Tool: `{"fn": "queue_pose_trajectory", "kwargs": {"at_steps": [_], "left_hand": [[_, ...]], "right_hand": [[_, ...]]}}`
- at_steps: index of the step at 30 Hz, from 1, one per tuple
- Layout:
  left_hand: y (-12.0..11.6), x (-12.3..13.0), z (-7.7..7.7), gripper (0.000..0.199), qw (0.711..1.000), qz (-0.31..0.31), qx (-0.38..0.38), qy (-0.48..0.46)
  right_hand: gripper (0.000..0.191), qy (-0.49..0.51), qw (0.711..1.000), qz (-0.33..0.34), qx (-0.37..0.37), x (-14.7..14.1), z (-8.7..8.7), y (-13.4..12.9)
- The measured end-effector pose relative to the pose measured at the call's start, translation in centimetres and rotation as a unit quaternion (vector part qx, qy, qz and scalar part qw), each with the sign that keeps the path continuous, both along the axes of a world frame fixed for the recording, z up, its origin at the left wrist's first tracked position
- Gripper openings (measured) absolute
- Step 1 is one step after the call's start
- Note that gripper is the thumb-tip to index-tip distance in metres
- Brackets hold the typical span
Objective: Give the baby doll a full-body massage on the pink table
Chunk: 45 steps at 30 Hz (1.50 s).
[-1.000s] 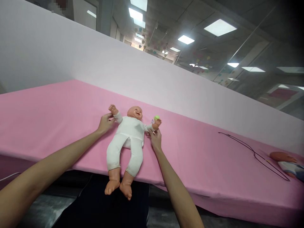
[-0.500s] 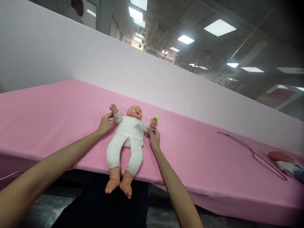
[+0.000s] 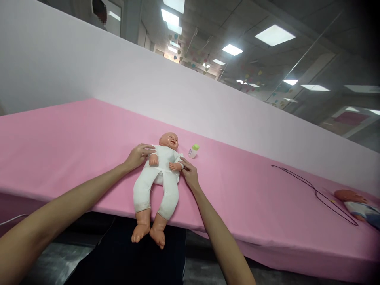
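A baby doll (image 3: 162, 158) in white clothes lies face up on the pink table cover (image 3: 237, 190), its feet hanging past the front edge. Both doll arms are bent in over its body. My left hand (image 3: 141, 155) touches the doll's sleeve at the left, its fingers round the upper arm. At the other sleeve, my right hand (image 3: 188, 169) has its thumb and fingers on the doll's arm. Just beyond that hand stands a small clear bottle (image 3: 193, 151) with a green cap.
On the right lie a thin dark cord (image 3: 315, 190) in a long loop and a second doll (image 3: 356, 204). A white partition (image 3: 178, 95) runs behind the table. Past it, at the upper left, a person (image 3: 100, 12) is partly visible.
The doll's arms have swung from spread outwards to folded over its body, my hands moving with them. The bottle, mostly hidden before behind the doll's hand, now shows fully.
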State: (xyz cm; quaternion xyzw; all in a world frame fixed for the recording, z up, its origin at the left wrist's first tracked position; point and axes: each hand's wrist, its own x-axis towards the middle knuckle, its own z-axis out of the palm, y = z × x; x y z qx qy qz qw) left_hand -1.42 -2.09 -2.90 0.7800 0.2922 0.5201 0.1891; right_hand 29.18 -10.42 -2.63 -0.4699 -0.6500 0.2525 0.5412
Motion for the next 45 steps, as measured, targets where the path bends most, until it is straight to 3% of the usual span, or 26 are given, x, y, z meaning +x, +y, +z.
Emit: {"fn": "queue_pose_trajectory", "kwargs": {"at_steps": [3,7,9,12,14,16,21,23,26,29,32,36,39,41,45], "left_hand": [[-0.1,0.0,0.0,0.039,1.000,0.010,-0.008,0.000],[-0.1,0.2,0.2,0.029,0.990,0.015,-0.105,-0.089],[0.2,0.2,0.1,0.026,0.972,0.033,-0.164,-0.163],[1.0,-0.1,-0.3,0.029,0.923,0.079,-0.264,-0.270],[1.4,-0.4,-0.4,0.032,0.898,0.106,-0.309,-0.296],[1.2,-0.5,-0.3,0.031,0.907,0.112,-0.297,-0.278],[-0.3,0.0,0.6,0.027,0.986,0.028,-0.119,-0.115],[-0.7,0.3,0.7,0.032,0.997,-0.003,-0.057,-0.054],[-0.8,0.4,0.5,0.034,1.000,0.003,-0.007,-0.010],[-0.7,0.5,0.5,0.030,0.998,0.014,-0.058,-0.036],[-0.4,0.4,0.5,0.024,0.982,0.034,-0.134,-0.129],[0.6,-0.1,0.1,0.026,0.930,0.082,-0.240,-0.267],[1.1,-0.4,0.0,0.030,0.900,0.097,-0.307,-0.295],[0.9,-0.4,0.1,0.028,0.915,0.088,-0.276,-0.279],[-0.4,0.2,0.6,0.022,0.977,0.044,-0.132,-0.163]], "right_hand": [[0.035,0.006,1.000,-0.009,0.006,-0.1,-0.1,-0.1],[0.040,0.092,0.994,-0.049,-0.026,-0.1,-0.2,0.2],[0.043,0.167,0.981,-0.084,-0.059,0.3,-0.3,0.5],[0.048,0.265,0.951,-0.129,-0.094,1.1,-0.6,0.8],[0.051,0.289,0.942,-0.133,-0.104,1.4,-0.7,0.9],[0.051,0.277,0.947,-0.122,-0.103,1.3,-0.5,0.8],[0.042,0.133,0.988,-0.053,-0.056,0.2,0.2,0.2],[0.037,0.068,0.997,-0.022,-0.034,-0.2,0.4,0.0],[0.035,0.018,1.000,-0.012,-0.021,-0.4,0.5,-0.3],[0.037,0.032,0.999,-0.026,-0.020,-0.6,0.5,-0.3],[0.040,0.117,0.990,-0.066,-0.042,-0.5,0.2,0.0],[0.046,0.253,0.954,-0.129,-0.096,0.5,-0.3,0.6],[0.049,0.289,0.940,-0.148,-0.105,1.1,-0.4,0.8],[0.047,0.268,0.949,-0.140,-0.085,1.0,-0.2,0.8],[0.043,0.140,0.987,-0.070,-0.032,0.1,0.3,0.2]]}}
